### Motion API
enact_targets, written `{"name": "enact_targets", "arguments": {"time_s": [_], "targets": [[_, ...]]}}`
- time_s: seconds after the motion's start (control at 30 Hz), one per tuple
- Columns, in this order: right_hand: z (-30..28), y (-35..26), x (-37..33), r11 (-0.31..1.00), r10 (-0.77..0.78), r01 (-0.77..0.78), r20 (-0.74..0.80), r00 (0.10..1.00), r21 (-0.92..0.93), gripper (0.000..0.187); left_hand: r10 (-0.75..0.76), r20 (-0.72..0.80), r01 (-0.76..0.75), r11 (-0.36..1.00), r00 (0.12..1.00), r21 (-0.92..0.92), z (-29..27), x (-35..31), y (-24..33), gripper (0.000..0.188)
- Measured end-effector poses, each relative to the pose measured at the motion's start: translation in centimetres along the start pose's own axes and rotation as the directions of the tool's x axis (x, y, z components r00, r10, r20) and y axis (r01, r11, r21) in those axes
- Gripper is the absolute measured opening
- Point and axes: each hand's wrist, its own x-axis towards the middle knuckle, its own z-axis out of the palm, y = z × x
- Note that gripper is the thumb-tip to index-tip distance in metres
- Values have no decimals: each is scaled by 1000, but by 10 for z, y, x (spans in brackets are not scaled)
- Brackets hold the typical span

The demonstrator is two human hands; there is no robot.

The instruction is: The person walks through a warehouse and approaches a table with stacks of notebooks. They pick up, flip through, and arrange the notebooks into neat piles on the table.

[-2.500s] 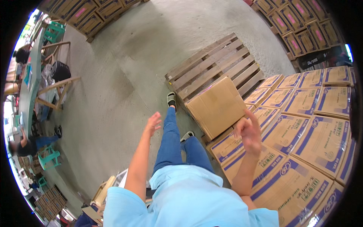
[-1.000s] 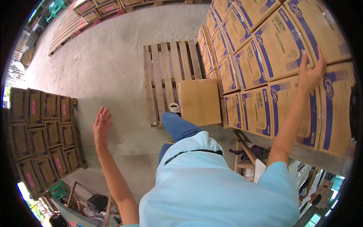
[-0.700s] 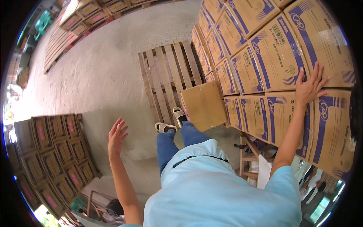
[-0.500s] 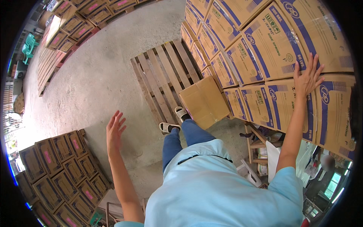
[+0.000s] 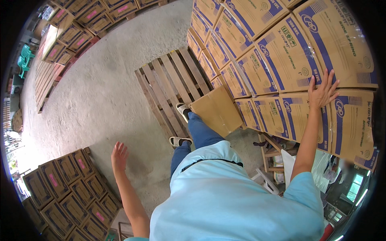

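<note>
My right hand lies spread against a tall stack of brown cardboard boxes with blue stripes. Its fingers touch the face of an upper box, close to the seam above the lower row. Out over the concrete floor on the left, my left hand hangs in the air, holding nothing, its fingers loosely apart. By my legs, a plain taped cardboard box leans at the foot of the stack, partly over the wooden pallet. One of my sandalled feet is on the pallet's near end.
Another stack of boxes stands at the lower left. Further boxes sit on pallets at the far left, near green plastic chairs. A wooden shelf and a white plastic item are beside me on the right.
One foot has moved forward onto the pallet. My left hand has dropped lower in the view. My right hand stays against the boxes, and the view has shifted slightly.
</note>
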Motion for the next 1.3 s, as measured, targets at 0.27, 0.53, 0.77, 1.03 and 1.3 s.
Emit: {"name": "enact_targets", "arguments": {"time_s": [0.27, 0.53, 0.77, 1.03, 1.3], "targets": [[-4, -4, 0, 999, -45, 46, -12, 999, 20, 56, -87, 7, 87, 996, 996, 5, -38, 18, -4, 56], [-3, 1, 3, 996, -82, 81, 30, 996, 28, 61, 67, 180, -85, 992, 981, 90, -11, 24, 42, 60], [4, 4, -2, 995, -90, 89, 22, 996, 36, 66, -32, -67, 42, 987, 997, 154, -69, -12, -45, 67], [-17, -16, 0, 708, 70, 206, 356, 932, -676, 64, -393, -378, 494, 841, 838, 220, -110, -109, -267, 70], [-2, 9, -10, 929, -210, 205, 20, 978, -308, 52, -255, -267, 351, 838, 929, 419, -8, -139, -361, 57]]}}
